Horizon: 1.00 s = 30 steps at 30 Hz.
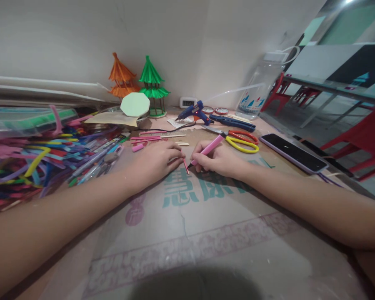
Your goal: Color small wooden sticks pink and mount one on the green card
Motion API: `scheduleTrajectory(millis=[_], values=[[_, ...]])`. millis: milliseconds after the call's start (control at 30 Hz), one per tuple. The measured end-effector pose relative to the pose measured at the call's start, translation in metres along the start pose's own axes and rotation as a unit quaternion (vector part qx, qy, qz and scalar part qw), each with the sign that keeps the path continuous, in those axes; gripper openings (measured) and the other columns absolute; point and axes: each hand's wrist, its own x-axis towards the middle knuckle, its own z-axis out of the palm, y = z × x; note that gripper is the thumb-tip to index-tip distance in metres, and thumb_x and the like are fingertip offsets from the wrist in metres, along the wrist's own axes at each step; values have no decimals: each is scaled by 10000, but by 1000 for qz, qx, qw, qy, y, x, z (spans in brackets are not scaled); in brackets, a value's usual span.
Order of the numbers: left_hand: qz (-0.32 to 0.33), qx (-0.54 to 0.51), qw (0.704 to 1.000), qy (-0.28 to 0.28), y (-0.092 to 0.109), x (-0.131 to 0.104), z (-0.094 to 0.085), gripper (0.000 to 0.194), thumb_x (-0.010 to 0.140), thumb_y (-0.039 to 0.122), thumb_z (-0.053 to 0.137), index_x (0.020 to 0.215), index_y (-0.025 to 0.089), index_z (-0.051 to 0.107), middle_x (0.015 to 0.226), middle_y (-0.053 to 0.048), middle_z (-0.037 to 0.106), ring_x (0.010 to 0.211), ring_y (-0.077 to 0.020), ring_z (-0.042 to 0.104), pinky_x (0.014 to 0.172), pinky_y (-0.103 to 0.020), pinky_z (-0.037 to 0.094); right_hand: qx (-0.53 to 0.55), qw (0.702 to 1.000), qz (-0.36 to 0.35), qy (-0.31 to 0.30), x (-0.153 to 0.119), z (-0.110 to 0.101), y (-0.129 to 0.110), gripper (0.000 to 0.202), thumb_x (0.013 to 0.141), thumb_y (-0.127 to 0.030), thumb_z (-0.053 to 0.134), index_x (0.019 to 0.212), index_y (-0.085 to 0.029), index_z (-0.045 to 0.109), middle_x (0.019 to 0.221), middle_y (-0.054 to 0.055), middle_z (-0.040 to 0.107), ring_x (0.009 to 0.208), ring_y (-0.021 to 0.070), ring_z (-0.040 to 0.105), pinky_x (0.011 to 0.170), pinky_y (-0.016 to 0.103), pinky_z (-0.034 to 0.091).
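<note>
My right hand (213, 157) grips a pink marker (213, 144), its dark tip pointing down to the left. The tip meets or nearly meets the end of a thin pink-coloured stick (186, 166). My left hand (158, 161) pinches that stick between its fingertips, close above the sheet-covered table. Just beyond my left hand lies a pink marker cap (138, 148). Behind it rest several thin sticks (156, 137), some pink and some plain wood.
Pipe cleaners (34, 154) and pens are heaped at left. Orange (120, 77) and green (152, 81) pagoda models stand by the wall. A blue glue gun (193, 111), pliers (233, 122), scissors (242, 143), a phone (292, 152) and a clear bottle (254, 91) sit behind and right.
</note>
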Motion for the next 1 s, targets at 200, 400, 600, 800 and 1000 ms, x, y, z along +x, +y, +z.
scheduleTrajectory(millis=[200,400,600,800,1000], values=[[-4,-1,1000,-7,1,0,-2,331,1053,328,461,1072,170,751,1162,-97,723,1051,-237,668,870,-362,531,11,1000,10,-27,-3,-1,-6,149,878,-256,615,766,-186,547,610,-10,655,479,81,526,454,202,394],[-3,3,1000,-11,0,0,-1,347,1053,327,441,1071,170,750,1166,-103,723,1062,-244,663,880,-376,536,14,1000,10,-18,-3,-1,-5,148,878,-269,617,775,-183,554,595,-14,644,477,78,517,449,196,390],[-7,-4,1000,-16,2,0,-3,362,1055,329,422,1085,170,746,1172,-107,719,1069,-244,659,890,-378,531,13,1000,8,-26,-2,-1,-3,151,874,-270,624,771,-185,555,596,-15,641,479,83,525,448,201,396],[-15,-2,1000,-26,3,1,-5,328,1046,311,443,1053,184,746,1154,-93,718,1056,-229,659,886,-358,525,6,1000,6,-16,-2,-1,-1,147,880,-280,626,788,-183,562,605,-10,648,484,83,518,448,199,390],[-14,5,999,-28,3,2,-4,342,1050,316,434,1045,183,749,1149,-92,720,1052,-230,662,878,-355,525,0,1000,8,-13,-2,-1,0,154,895,-289,621,799,-182,565,591,-18,631,480,87,519,448,204,390]])
